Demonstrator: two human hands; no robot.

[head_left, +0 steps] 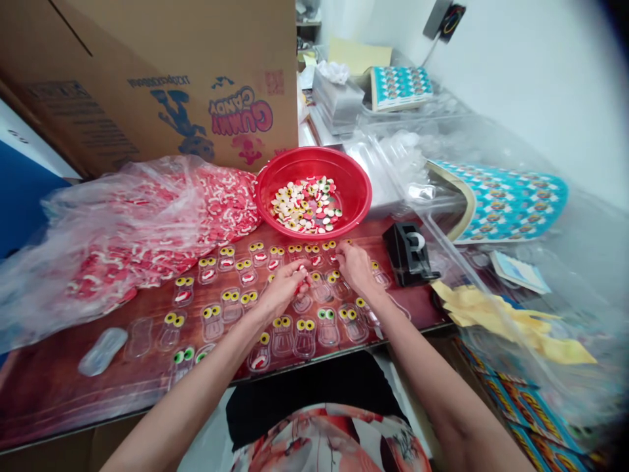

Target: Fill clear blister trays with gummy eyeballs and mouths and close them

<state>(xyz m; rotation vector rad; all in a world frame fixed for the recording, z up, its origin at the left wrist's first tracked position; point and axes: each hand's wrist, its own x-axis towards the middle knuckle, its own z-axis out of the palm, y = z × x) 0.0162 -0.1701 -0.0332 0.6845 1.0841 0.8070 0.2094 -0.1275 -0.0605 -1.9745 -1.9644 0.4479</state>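
Observation:
My left hand (284, 288) is closed around several small red-and-white gummy candies (303, 280), held over the middle of the table. My right hand (358, 267) reaches down at the right side of the rows, fingertips drawn together at a clear plastic blister tray. Whatever is between those fingertips is too hidden to name. Around both hands lie many clear trays, such as one tray (328, 333) with green eye candies and another (282, 343) with yellow ones. Some trays also hold a red-and-white mouth-shaped gummy (183, 297).
Beyond the hands stands a red bowl (364, 208) of eye candies. Left of it lies a big clear bag (147, 216) of red-and-white gummies. A cardboard box (113, 59) rises behind. At right are a black tape dispenser (407, 255) and blue printed sheets (515, 203).

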